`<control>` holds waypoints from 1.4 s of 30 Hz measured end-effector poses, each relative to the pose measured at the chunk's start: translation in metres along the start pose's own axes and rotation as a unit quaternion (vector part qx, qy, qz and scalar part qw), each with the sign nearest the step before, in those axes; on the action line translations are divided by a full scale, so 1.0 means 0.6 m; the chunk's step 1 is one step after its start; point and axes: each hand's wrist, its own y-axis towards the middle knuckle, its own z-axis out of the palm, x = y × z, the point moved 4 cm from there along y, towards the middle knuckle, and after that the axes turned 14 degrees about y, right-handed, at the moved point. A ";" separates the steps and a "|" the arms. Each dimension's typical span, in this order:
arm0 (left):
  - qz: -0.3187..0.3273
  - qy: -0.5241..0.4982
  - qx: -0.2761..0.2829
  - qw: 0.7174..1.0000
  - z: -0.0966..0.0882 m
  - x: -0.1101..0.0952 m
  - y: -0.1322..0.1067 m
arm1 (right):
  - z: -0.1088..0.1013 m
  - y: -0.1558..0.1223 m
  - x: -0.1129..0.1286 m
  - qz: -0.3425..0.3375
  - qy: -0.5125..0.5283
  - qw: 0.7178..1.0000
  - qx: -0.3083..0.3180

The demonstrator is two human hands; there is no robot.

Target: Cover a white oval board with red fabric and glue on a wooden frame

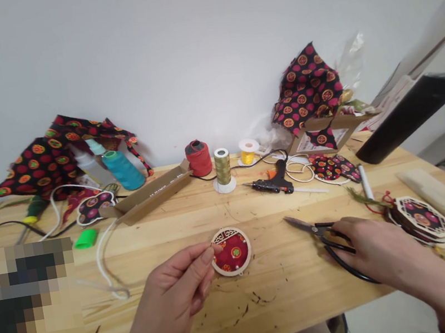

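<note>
Between the thumb and fingers of my left hand (182,285) is a round ornament (233,255), gripped by its left edge. It has a pale wooden rim, a cut-out lattice at the top and red patterned fabric inside. My right hand (366,248) is closed around the black handles of a pair of scissors (305,225), whose blades point left toward the ornament. The scissors lie at the tabletop, apart from the ornament. Small dark fabric scraps (245,312) are scattered below the ornament.
A black glue gun (273,183) lies behind, beside gold thread (223,167), red thread (199,159) and yellow thread (247,154). Stacked octagonal ornaments (422,216) sit at right, near a black cylinder (413,116). A long cardboard box (155,194) and teal thread cone (124,171) stand left.
</note>
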 end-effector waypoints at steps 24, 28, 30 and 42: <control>0.079 -0.037 0.048 0.995 0.024 -0.027 -0.022 | -0.028 0.005 -0.053 0.020 0.025 0.997 -0.074; 0.022 -0.060 0.047 0.997 0.022 -0.032 -0.034 | -0.019 0.014 -0.061 0.035 0.018 0.997 -0.067; 0.005 -0.066 0.053 0.996 0.017 -0.038 -0.041 | -0.019 0.015 -0.053 0.018 0.005 0.995 -0.096; -0.023 -0.028 0.092 0.995 0.029 -0.033 -0.045 | 0.006 0.066 0.096 -0.249 0.044 0.956 -0.150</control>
